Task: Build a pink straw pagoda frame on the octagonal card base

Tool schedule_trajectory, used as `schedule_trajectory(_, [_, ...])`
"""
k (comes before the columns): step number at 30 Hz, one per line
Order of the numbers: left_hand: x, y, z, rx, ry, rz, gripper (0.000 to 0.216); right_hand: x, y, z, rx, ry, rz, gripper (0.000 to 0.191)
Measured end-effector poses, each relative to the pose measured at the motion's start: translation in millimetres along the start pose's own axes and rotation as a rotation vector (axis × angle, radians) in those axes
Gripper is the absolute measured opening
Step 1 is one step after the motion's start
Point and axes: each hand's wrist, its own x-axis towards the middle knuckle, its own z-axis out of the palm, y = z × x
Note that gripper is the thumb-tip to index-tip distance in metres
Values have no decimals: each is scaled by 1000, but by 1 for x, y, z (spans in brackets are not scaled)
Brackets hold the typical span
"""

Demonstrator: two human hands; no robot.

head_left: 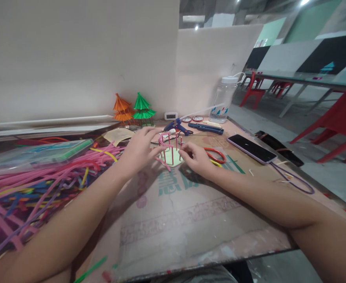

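Note:
A small round frame has a pale green base (175,159) and several thin upright reddish sticks (172,155). A fuzzy pink pipe cleaner (162,138) bends around sticks on its left side, with a loose end slanting down at the base. My left hand (140,151) reaches in from the left, thumb and fingers closed around the pink pipe cleaner; the exact contact is partly hidden. At the opposite side, my right hand (198,159) has its fingers curled, thumb and forefinger pinching at a stick on the right rim.
A blue glue gun (177,126) and a blue cutter (206,128) lie behind the frame. Pipe cleaners (57,184) pile up at left, beside a plastic case (40,155). Orange (121,108) and green (142,106) paper trees, a bottle (221,100) and a phone (251,148) surround it.

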Motion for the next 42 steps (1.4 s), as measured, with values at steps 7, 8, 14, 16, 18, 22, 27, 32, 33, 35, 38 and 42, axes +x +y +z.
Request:
schedule_trajectory(7, [1,-6,-6,-67,14,-46,67,8,9,0,143,184,73,12])
schedule_trajectory(8, [0,-11,-3,-104,-34,-102,79,9,11,0,154,192,94,10])
schedule_trajectory(14, [-4,-25,25,-468,-304,-214,85,15,29,8,300,118,304,22])
schedule_trajectory(16, [-6,-24,32,-520,-344,-248,76,15,33,11,337,104,334,24])
schedule_trajectory(18, [-7,-24,38,-526,-347,-265,61,15,35,13,364,89,342,25])
schedule_trajectory(22, [-9,-29,47,-542,-339,-295,39,12,36,15,359,25,343,24])
schedule_trajectory(27, [-7,-35,43,-546,-363,-315,43,10,38,15,273,-25,294,26])
schedule_trajectory(32, [0,-35,8,-268,-160,-192,48,11,40,16,254,-24,297,24])
schedule_trajectory(33, [2,-33,0,-165,-65,-127,36,11,40,16,256,-22,299,24])
schedule_trajectory(35, [4,-28,-12,-32,84,24,26,11,39,15,272,-25,300,24])
schedule_trajectory(38, [5,-19,-17,43,167,240,21,11,38,14,301,-33,291,25])
schedule_trajectory(42, [5,-12,-12,108,208,398,18,10,37,13,315,-34,291,27])
